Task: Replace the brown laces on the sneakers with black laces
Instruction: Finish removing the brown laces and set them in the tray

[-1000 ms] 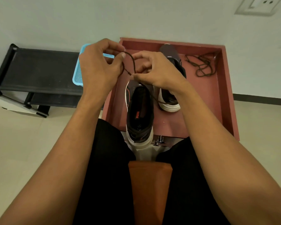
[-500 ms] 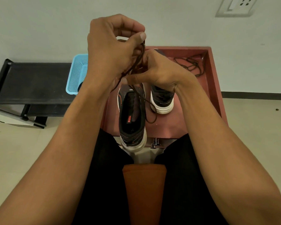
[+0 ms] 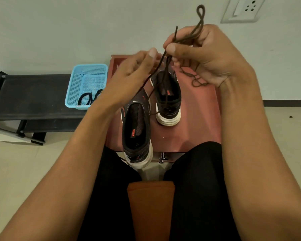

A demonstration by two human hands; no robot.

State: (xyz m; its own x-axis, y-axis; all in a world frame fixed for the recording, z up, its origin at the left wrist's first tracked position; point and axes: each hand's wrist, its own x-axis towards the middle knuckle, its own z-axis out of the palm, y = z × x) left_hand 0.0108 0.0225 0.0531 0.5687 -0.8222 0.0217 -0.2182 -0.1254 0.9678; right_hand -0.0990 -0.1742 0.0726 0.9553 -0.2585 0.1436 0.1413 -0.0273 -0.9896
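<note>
— Where is the brown lace (image 3: 200,21) held?
— It is gripped, bunched, in the right hand (image 3: 212,56); strands are trailed down to the near sneaker (image 3: 136,129).
— And the left hand (image 3: 129,79)?
— Blurred; its grip cannot be told.

- Left hand (image 3: 137,70) motion-blurred; its grip on the brown lace (image 3: 165,70) unclear.
- Right hand (image 3: 212,54) hides part of the loose lace (image 3: 195,80).
- Wall socket (image 3: 245,9) cut by top edge.

The near sneaker (image 3: 137,129) and far sneaker (image 3: 167,101) are taking up the table's (image 3: 198,122) left and middle, leaving bare surface running down its right side. A held lace (image 3: 200,18) is dangling across both shoes, and a loose lace (image 3: 196,80) is lying at the far right.
</note>
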